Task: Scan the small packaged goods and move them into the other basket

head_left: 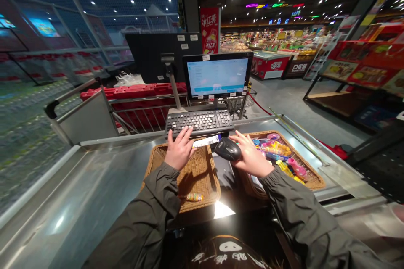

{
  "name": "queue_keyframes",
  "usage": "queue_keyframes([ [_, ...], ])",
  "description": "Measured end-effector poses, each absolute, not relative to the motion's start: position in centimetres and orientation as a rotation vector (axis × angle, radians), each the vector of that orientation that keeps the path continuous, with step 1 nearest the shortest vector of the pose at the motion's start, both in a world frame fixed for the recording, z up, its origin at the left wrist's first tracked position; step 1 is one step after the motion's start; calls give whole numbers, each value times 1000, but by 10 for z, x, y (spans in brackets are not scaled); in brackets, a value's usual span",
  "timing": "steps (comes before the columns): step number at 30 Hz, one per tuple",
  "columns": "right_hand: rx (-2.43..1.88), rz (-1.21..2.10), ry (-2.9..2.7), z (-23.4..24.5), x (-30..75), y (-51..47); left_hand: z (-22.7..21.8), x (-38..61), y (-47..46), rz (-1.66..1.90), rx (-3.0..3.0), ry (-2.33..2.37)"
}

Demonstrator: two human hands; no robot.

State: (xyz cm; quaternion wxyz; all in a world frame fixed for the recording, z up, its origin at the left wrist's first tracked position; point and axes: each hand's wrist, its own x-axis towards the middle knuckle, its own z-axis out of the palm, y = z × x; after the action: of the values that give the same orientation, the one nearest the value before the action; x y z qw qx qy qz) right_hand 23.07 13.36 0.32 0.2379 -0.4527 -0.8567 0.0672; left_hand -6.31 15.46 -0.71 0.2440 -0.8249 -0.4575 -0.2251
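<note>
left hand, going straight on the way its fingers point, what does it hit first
Most likely the keyboard: the left hand has its fingertips at the front edge, though whether they touch or hover is unclear.

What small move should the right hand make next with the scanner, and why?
Probably tilt the scanner toward the white-and-blue packet: the right hand holds it just beside the packet, which the left hand holds out before the keyboard.
</note>
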Motion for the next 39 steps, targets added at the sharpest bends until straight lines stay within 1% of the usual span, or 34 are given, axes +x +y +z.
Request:
queue_keyframes([
  [31, -1281, 219, -2379, 1, 214, 131, -13, -85, 156, -618, -2321, -1287],
  [39, -1259, 256, -2400, -2, 209, 126, -34, -113, 144, -512, -2392, -1384],
])
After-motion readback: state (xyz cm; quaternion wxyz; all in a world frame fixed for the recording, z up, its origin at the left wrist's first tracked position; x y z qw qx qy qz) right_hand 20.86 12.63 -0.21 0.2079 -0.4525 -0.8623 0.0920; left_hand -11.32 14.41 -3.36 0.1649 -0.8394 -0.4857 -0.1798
